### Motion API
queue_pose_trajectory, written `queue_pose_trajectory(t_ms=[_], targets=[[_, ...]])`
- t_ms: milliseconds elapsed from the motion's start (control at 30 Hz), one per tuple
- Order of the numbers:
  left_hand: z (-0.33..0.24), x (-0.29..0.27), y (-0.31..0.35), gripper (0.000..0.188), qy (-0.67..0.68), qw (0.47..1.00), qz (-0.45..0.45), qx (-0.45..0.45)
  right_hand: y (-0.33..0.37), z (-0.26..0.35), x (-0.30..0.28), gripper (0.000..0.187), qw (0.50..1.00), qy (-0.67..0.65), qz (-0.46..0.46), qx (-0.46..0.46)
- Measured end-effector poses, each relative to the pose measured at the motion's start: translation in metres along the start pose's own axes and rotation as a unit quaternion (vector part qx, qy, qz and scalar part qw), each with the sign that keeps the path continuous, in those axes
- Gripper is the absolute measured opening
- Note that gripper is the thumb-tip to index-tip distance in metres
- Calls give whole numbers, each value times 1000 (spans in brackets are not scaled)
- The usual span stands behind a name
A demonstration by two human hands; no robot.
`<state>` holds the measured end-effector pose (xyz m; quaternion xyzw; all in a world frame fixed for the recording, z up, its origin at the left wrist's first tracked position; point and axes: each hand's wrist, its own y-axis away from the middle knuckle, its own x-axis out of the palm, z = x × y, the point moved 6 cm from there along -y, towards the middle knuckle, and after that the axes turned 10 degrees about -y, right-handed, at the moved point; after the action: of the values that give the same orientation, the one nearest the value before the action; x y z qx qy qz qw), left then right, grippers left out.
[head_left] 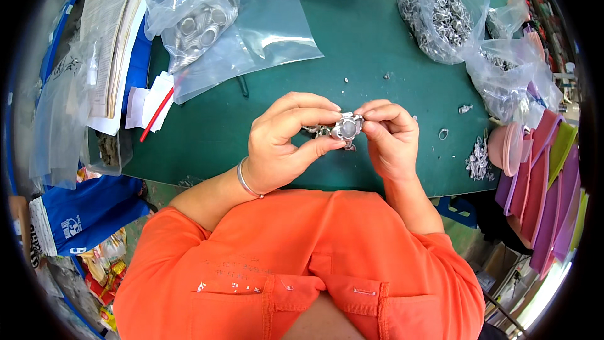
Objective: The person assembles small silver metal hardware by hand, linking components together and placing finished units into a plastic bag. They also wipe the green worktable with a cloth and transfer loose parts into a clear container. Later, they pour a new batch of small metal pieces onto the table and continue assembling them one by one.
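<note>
An orange shirt (283,239) is worn, speckled with white flecks (236,286) near seven o'clock; the left wrist (254,175) is circled by a silver bangle (241,178).

Beyond the left hand (274,141) and right hand (395,141), mostly free passage is given across the middle of the bench (352,38). It is bounded by a ring-filled plastic bag (270,38) at left and bags of metal parts (473,0) at right.

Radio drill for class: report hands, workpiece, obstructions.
Left hand, right hand: both holding silvery metal piece. Piece over green table. Loose metal bits rightward, apart.
</note>
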<state>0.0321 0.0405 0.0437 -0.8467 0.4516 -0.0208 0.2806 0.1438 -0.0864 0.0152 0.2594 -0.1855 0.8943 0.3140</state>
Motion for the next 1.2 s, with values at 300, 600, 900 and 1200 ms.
queue_pose_trajectory(t_ms=[300,600,900,1200], targets=[[15,13,9,30,123,982,52,-130,0,4,1,27,999,-25,-19,-23],[18,15,11,28,115,985,38,-126,-3,32,33,17,888,386,83,-235],[23,9,10,37,107,984,6,-142,-79,153,-11,8,579,660,-47,-477],[32,-2,5,32,-110,982,59,-144,-36,16,12,23,797,572,195,17]])
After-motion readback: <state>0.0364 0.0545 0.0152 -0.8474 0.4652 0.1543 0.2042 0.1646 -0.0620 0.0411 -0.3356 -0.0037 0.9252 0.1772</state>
